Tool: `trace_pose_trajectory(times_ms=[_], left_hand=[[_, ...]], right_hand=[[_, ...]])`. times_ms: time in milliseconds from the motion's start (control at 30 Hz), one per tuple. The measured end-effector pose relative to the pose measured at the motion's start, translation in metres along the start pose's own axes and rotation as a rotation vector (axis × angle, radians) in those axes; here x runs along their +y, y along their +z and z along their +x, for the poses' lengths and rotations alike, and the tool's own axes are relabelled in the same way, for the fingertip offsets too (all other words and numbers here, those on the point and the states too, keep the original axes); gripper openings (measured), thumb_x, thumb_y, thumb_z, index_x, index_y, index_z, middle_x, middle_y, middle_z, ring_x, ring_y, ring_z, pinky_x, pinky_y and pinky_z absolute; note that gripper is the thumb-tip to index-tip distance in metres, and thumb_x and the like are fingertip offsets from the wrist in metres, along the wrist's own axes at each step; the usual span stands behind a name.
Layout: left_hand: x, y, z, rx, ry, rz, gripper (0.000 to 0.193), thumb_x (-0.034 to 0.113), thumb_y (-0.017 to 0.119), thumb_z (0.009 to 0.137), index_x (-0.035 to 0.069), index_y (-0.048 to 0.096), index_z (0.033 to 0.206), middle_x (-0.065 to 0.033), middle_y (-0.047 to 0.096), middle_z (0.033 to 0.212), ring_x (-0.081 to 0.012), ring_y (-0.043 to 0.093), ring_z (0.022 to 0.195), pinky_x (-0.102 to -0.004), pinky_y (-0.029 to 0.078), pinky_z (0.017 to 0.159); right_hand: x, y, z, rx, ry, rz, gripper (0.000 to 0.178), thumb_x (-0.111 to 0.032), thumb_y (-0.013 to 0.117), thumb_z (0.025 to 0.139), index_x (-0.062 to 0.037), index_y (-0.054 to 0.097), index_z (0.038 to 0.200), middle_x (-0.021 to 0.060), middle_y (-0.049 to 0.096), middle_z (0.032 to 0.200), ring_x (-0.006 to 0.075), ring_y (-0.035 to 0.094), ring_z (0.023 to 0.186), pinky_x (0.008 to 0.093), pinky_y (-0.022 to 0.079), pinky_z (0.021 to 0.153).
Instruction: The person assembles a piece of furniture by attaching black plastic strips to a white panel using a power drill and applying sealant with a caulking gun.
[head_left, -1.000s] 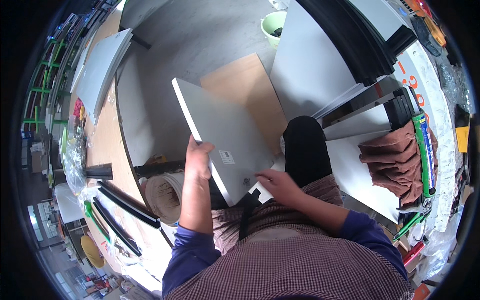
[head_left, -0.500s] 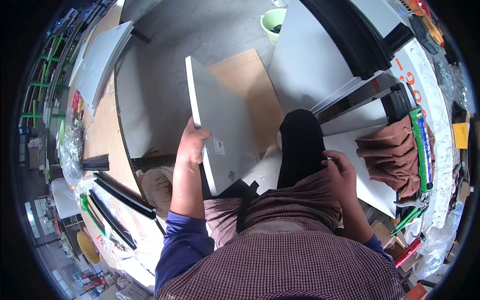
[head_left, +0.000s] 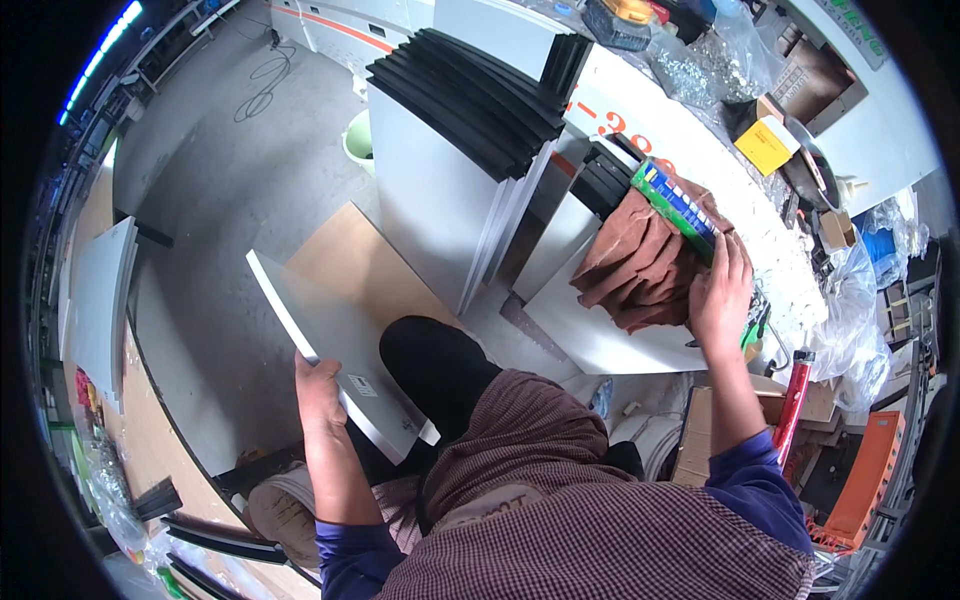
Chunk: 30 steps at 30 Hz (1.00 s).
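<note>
My left hand (head_left: 318, 388) grips the near edge of a white panel (head_left: 345, 340), fingers closed round it. The panel stands tilted by my knee and bears a small white label. To the right, my right hand (head_left: 722, 295) reaches over the brown cloth (head_left: 640, 265), its fingers stretched out and apart at the cloth's edge. A green and blue sealant tube (head_left: 675, 205) lies on the cloth, and its lower end is beside my right fingertips. Whether the fingers press on the cloth or the tube is hard to make out.
Black strips (head_left: 470, 105) lie atop tall white panels (head_left: 430, 190) ahead. A brown board (head_left: 350, 250) rests behind the held panel. At right are a red tube (head_left: 796, 400), plastic bags (head_left: 850, 340) and an orange rack (head_left: 865, 480). A green bucket (head_left: 357, 142) stands farther off.
My view has swung to the right. My right hand has moved from beside my thigh out to the cloth and sealant tube. The left hand still holds the panel, now leaning more.
</note>
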<state>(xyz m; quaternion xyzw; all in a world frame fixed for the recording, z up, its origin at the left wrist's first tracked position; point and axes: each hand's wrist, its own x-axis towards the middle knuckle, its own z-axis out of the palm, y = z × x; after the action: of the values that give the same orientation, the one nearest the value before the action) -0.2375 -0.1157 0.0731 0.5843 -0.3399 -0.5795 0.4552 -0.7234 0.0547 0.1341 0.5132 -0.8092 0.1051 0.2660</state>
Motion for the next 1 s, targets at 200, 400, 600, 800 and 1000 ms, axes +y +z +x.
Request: trace_pose_trajectory(times_ms=[200, 400, 600, 800, 1000], left_hand=[[-0.011, 0.001, -0.003, 0.071, 0.075, 0.069, 0.050, 0.004, 0.055, 0.090, -0.005, 0.041, 0.138, -0.0171, 0.059, 0.121, -0.0257, 0.058, 0.108, -0.0357, 0.044, 0.096], [-0.007, 0.009, -0.019, 0.146, 0.380, 0.411, 0.070, 0.012, 0.062, 0.092, -0.008, 0.024, 0.147, -0.0274, 0.035, 0.148, -0.0343, 0.036, 0.138, -0.0382, 0.028, 0.114], [0.032, 0.030, -0.089, 0.118, 0.732, 0.574, 0.049, 0.000, 0.062, 0.085, 0.000, 0.049, 0.133, -0.0200, 0.052, 0.133, -0.0307, 0.048, 0.128, -0.0396, 0.037, 0.108], [0.040, 0.142, -0.148, -0.870, 0.192, -0.138, 0.063, 0.011, 0.059, 0.096, 0.006, 0.027, 0.150, -0.0164, 0.048, 0.139, -0.0244, 0.052, 0.127, -0.0372, 0.042, 0.107], [0.063, 0.179, -0.126, -0.377, -0.309, -0.922, 0.038, 0.040, 0.065, 0.093, 0.008, 0.052, 0.111, -0.0071, 0.063, 0.090, -0.0178, 0.062, 0.081, -0.0322, 0.052, 0.074]], right_hand=[[0.051, 0.031, 0.042, -0.350, 0.086, -0.020, 0.056, -0.007, 0.069, 0.066, -0.0015, 0.051, 0.119, 0.0194, 0.059, 0.110, 0.0389, 0.056, 0.103, 0.0458, 0.047, 0.092], [0.060, 0.013, 0.043, -0.331, 0.065, 0.136, 0.049, -0.009, 0.074, 0.065, -0.0032, 0.052, 0.109, 0.0202, 0.064, 0.095, 0.0405, 0.062, 0.090, 0.0465, 0.052, 0.080], [0.016, -0.079, 0.030, -0.173, 0.068, 0.077, 0.055, -0.014, 0.078, 0.072, 0.0027, 0.050, 0.116, 0.0270, 0.061, 0.098, 0.0457, 0.060, 0.089, 0.0493, 0.049, 0.078], [-0.094, -0.155, 0.021, -0.111, -0.356, 0.262, 0.071, -0.002, 0.075, 0.062, 0.0050, 0.048, 0.128, 0.0237, 0.059, 0.107, 0.0420, 0.057, 0.098, 0.0485, 0.045, 0.087], [-0.202, -0.148, 0.000, 0.059, -0.683, 0.240, 0.050, -0.008, 0.058, 0.080, 0.0039, 0.053, 0.127, 0.0192, 0.059, 0.112, 0.0327, 0.058, 0.097, 0.0429, 0.045, 0.081]])
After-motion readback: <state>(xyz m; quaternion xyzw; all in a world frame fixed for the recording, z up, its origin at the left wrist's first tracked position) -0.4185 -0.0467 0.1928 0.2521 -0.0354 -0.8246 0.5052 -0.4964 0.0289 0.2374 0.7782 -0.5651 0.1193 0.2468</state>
